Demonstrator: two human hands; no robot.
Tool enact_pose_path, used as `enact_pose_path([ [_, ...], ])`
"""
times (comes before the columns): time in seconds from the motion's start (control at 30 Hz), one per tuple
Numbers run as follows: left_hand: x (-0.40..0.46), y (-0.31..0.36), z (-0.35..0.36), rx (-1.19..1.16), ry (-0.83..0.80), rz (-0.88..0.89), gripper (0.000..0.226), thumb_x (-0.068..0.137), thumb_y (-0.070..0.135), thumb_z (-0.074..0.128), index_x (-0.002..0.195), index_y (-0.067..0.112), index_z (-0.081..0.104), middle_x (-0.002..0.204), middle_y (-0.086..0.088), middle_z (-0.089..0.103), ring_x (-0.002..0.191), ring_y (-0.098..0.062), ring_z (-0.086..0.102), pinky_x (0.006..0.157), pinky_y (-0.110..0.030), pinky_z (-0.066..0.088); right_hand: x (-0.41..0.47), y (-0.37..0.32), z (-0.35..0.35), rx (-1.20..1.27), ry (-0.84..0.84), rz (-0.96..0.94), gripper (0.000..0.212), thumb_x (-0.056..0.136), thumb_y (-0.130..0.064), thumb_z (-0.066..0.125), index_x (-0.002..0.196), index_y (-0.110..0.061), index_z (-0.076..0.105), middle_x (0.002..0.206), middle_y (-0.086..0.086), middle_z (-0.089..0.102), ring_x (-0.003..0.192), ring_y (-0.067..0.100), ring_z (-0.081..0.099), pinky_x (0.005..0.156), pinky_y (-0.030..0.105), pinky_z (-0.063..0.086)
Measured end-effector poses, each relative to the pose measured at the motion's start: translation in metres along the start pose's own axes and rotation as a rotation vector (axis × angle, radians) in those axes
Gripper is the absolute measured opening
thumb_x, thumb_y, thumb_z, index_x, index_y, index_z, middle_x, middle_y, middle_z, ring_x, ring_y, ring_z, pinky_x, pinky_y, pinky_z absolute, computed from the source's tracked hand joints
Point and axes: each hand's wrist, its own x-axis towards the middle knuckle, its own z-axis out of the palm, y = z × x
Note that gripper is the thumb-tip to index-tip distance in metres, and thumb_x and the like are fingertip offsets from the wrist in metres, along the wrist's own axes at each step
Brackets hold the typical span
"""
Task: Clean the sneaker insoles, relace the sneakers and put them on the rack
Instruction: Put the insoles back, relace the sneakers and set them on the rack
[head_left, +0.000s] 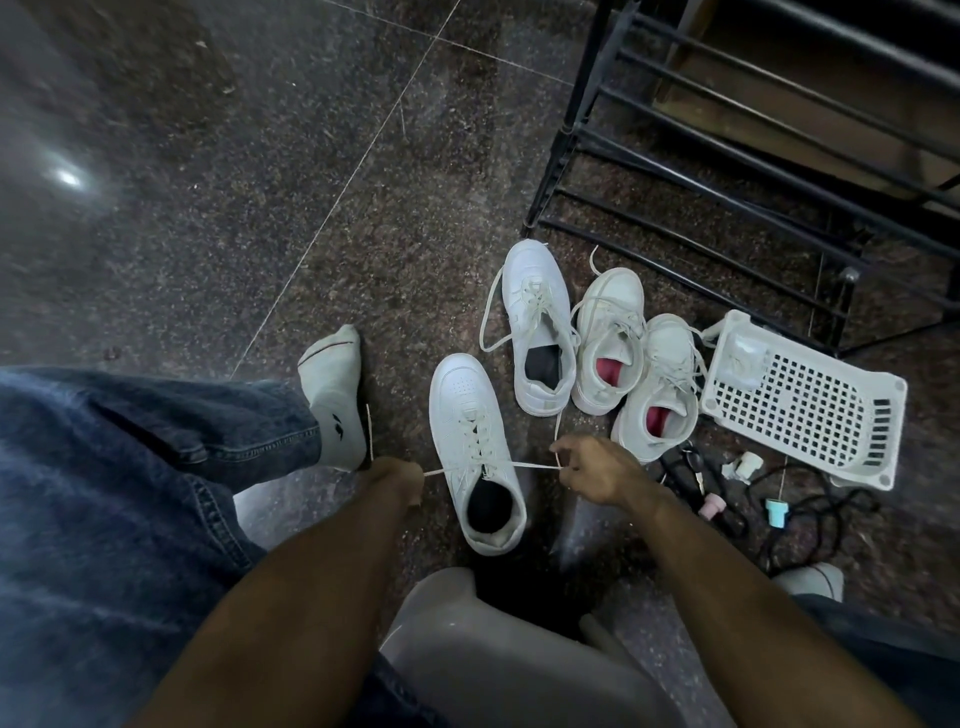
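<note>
A white sneaker (470, 447) with a dark insole stands on the floor between my hands, toe pointing away. My left hand (397, 480) grips one end of its white lace (524, 464) on the left side. My right hand (595, 470) pinches the other end on the right, and the lace runs taut across the top eyelets. Its laced partner (537, 322) lies further off. Two off-white sneakers (610, 332) (657, 384) with pink insoles sit beside it. The black metal rack (727, 171) stands at the upper right.
A white perforated plastic basket (810, 405) lies on its side by the rack. Black cords and small pink, teal and white items (779, 506) litter the floor at right. My socked foot (335, 395) and jeans leg are at left; a grey plastic stool (483, 649) is below.
</note>
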Motion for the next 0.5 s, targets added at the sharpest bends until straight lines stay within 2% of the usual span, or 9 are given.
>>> enact_pose_path([
  [0.03, 0.004, 0.003, -0.001, -0.074, -0.043, -0.019, 0.038, 0.095, 0.005, 0.049, 0.131, -0.008, 0.051, 0.124, -0.025, 0.059, 0.105, -0.032, 0.061, 0.099, -0.041, 0.048, 0.001, 0.001, -0.003, 0.005, -0.013, -0.010, 0.024, 0.086, -0.020, 0.058, 0.106, -0.025, 0.068, 0.098, 0.001, 0.068, 0.091, 0.021, 0.063, 0.077, 0.029, 0.048],
  [0.1, -0.001, 0.016, -0.004, -0.274, -0.122, -0.052, 0.025, 0.095, 0.002, 0.045, 0.110, -0.011, 0.060, 0.084, -0.022, 0.060, 0.071, -0.028, 0.051, 0.098, -0.047, 0.045, 0.003, 0.004, -0.006, 0.220, -0.057, -0.020, 0.017, 0.090, -0.016, 0.059, 0.081, -0.024, 0.071, 0.076, 0.001, 0.069, 0.074, 0.020, 0.063, 0.070, 0.027, 0.047],
  [0.13, -0.007, 0.026, -0.007, -0.389, -0.124, -0.061, 0.021, 0.093, 0.002, 0.044, 0.094, -0.008, 0.062, 0.068, -0.014, 0.055, 0.062, -0.022, 0.045, 0.088, -0.043, 0.048, 0.002, 0.002, -0.008, 0.411, -0.061, 0.006, 0.023, 0.090, -0.012, 0.061, 0.071, -0.023, 0.069, 0.066, -0.001, 0.066, 0.067, 0.018, 0.059, 0.065, 0.026, 0.045],
  [0.17, -0.009, 0.036, -0.008, -0.496, -0.111, -0.042, 0.018, 0.090, 0.004, 0.045, 0.083, -0.004, 0.060, 0.063, -0.008, 0.054, 0.059, -0.017, 0.045, 0.075, -0.034, 0.048, 0.001, 0.000, -0.011, 0.619, -0.059, 0.044, 0.028, 0.089, -0.009, 0.062, 0.065, -0.022, 0.067, 0.062, -0.001, 0.064, 0.065, 0.017, 0.055, 0.064, 0.025, 0.041],
  [0.2, -0.014, 0.046, -0.009, -0.588, -0.119, 0.001, 0.016, 0.088, 0.005, 0.047, 0.079, 0.000, 0.059, 0.065, -0.006, 0.056, 0.061, -0.015, 0.050, 0.067, -0.029, 0.044, 0.000, -0.003, -0.012, 0.814, -0.049, 0.066, 0.029, 0.088, -0.007, 0.063, 0.063, -0.021, 0.067, 0.065, 0.002, 0.065, 0.066, 0.016, 0.055, 0.065, 0.025, 0.039],
  [0.23, -0.020, 0.054, -0.010, -0.677, -0.171, 0.061, 0.016, 0.088, 0.006, 0.047, 0.076, 0.001, 0.058, 0.071, -0.007, 0.059, 0.066, -0.016, 0.056, 0.067, -0.027, 0.044, 0.000, -0.007, -0.013, 0.957, -0.044, 0.071, 0.027, 0.088, -0.007, 0.063, 0.065, -0.020, 0.066, 0.072, 0.005, 0.067, 0.069, 0.014, 0.059, 0.068, 0.025, 0.038],
  [0.33, -0.039, 0.066, -0.004, -0.974, -0.407, 0.118, 0.022, 0.094, 0.013, 0.044, 0.078, 0.006, 0.057, 0.086, -0.011, 0.066, 0.086, -0.023, 0.067, 0.085, -0.029, 0.049, -0.002, -0.031, -0.008, 1.289, -0.058, 0.028, 0.010, 0.094, -0.008, 0.054, 0.086, -0.009, 0.062, 0.092, 0.009, 0.071, 0.085, 0.015, 0.069, 0.084, 0.029, 0.047],
  [0.4, -0.042, 0.063, 0.009, -1.157, -0.487, 0.054, 0.021, 0.097, 0.017, 0.043, 0.090, 0.009, 0.060, 0.101, -0.009, 0.067, 0.091, -0.023, 0.066, 0.095, -0.035, 0.047, -0.002, -0.049, -0.002, 1.489, -0.073, -0.013, 0.021, 0.098, -0.015, 0.048, 0.084, -0.007, 0.061, 0.089, 0.009, 0.072, 0.087, 0.021, 0.069, 0.094, 0.038, 0.047],
  [0.5, -0.032, 0.049, 0.035, -1.262, -0.445, -0.032, 0.024, 0.100, 0.020, 0.043, 0.115, 0.013, 0.061, 0.106, -0.007, 0.064, 0.082, -0.020, 0.061, 0.079, -0.035, 0.051, 0.003, -0.075, 0.005, 1.693, -0.045, -0.023, 0.039, 0.102, -0.025, 0.042, 0.069, -0.011, 0.058, 0.065, 0.006, 0.062, 0.063, 0.020, 0.062, 0.078, 0.038, 0.051],
])
